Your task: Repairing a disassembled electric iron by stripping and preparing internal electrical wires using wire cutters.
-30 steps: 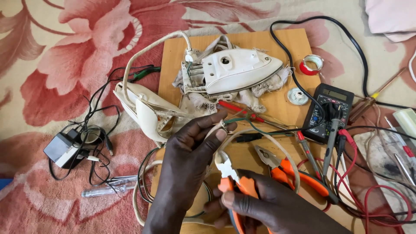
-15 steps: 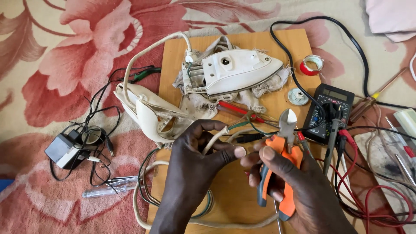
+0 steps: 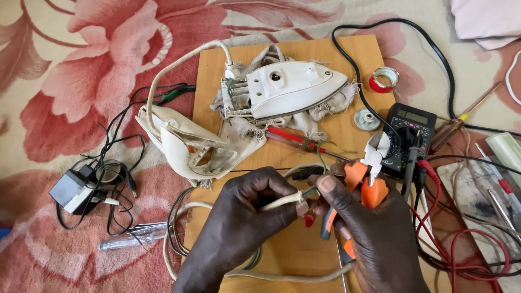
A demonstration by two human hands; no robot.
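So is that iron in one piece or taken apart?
Taken apart: the iron's body lies on a rag, and its handle shell lies separately beside it.

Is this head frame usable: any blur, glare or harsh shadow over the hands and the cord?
Head view: light is soft and even, with only faint shadows under the left hand and right hand; the cord and orange-handled cutters are sharp; mild sheen on the white iron body, no blown-out glare; slight wide-angle bending at the edges.
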